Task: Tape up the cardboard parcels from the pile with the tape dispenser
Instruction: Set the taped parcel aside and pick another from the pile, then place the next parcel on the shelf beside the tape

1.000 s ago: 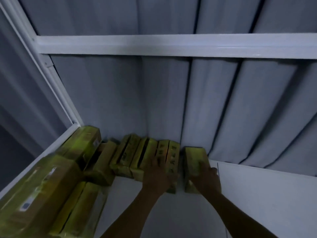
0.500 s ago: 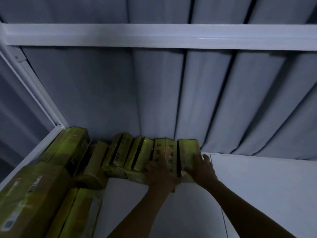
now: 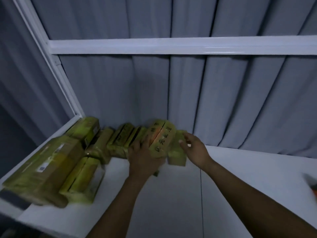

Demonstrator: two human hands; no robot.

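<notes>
A row of yellow-brown cardboard parcels (image 3: pixel 123 140) stands on a white table (image 3: pixel 240 177) against a grey curtain. My left hand (image 3: pixel 144 158) grips one parcel with black writing (image 3: pixel 162 138) and holds it raised and tilted above the row. My right hand (image 3: pixel 193 148) hovers open just right of it, over another parcel (image 3: pixel 176 152) that stays on the table. A blurred orange object (image 3: pixel 313 186) shows at the right edge; I cannot tell whether it is the tape dispenser.
Larger parcels (image 3: pixel 44 167) and a flat pair (image 3: pixel 82 179) are stacked at the table's left end, next to a white frame post (image 3: pixel 56 69). A white crossbar (image 3: pixel 171 46) runs above. A thin seam (image 3: pixel 201 186) divides the tabletop.
My left hand has lifted the written parcel up out of the row. My right hand has come off the neighbouring parcel and opened. The view has tilted down.
</notes>
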